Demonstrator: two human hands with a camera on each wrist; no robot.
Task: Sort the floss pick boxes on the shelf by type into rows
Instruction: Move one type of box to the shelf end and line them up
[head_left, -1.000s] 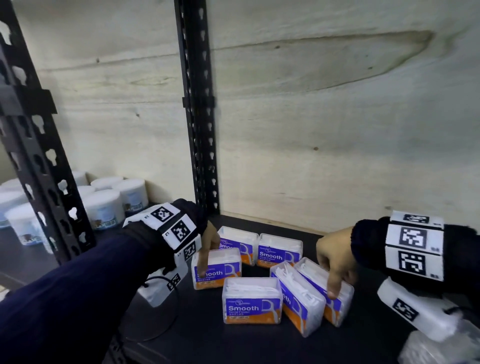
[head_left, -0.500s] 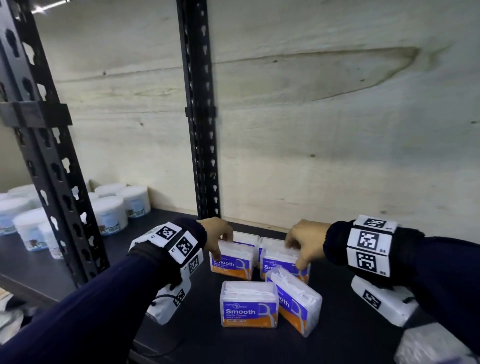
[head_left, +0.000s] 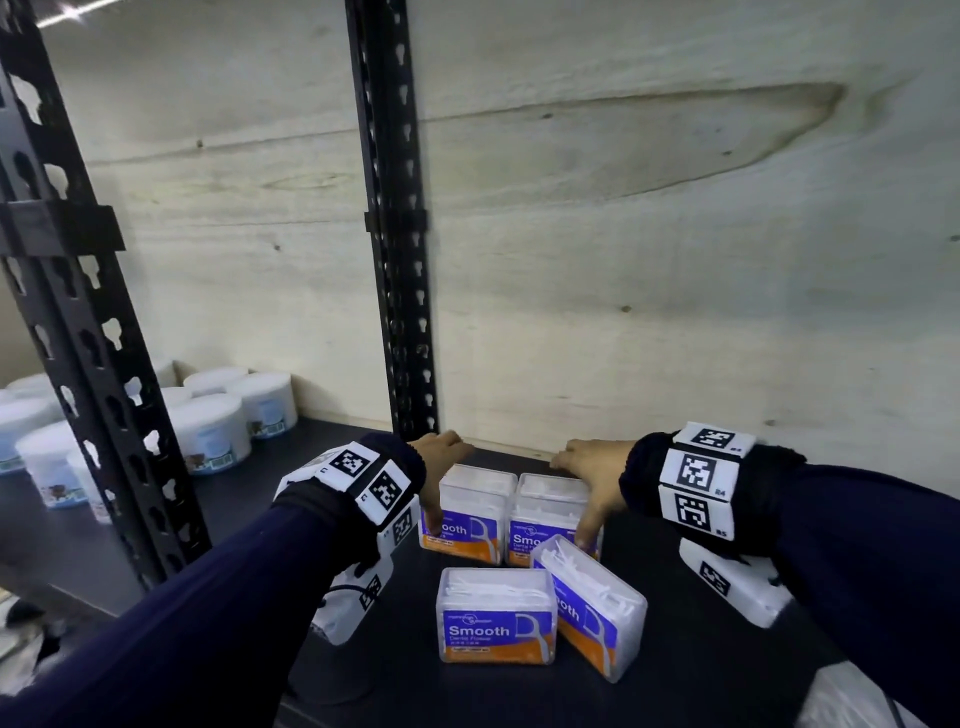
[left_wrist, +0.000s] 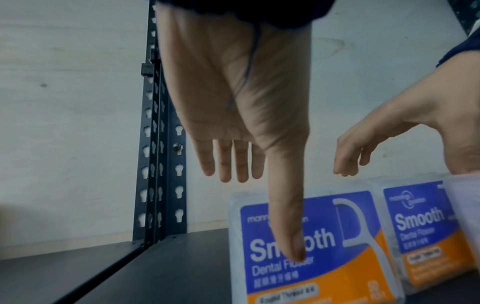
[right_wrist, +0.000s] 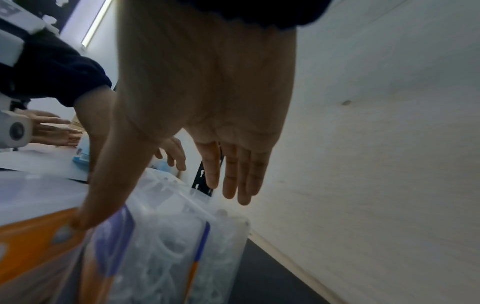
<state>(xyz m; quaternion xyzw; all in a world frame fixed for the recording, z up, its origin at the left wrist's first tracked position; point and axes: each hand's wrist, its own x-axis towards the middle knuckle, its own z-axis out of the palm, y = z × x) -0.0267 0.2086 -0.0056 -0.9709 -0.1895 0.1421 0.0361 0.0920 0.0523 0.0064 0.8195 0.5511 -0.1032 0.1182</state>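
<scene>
Head view: left hand (head_left: 439, 467) fingers drop behind the rear-left box (head_left: 470, 512), right hand (head_left: 589, 483) fingers behind the rear-right box (head_left: 550, 519), so contact at the back can't be told. Angled box (head_left: 592, 605) at 5 o'clock hides the rear-right label's lower corner and overlaps the front box (head_left: 496, 616). White tubs (head_left: 213, 431) at 9 o'clock: labels too small to read, partly behind the rack upright (head_left: 98, 374). Right wrist view is blurred; box print unreadable.
</scene>
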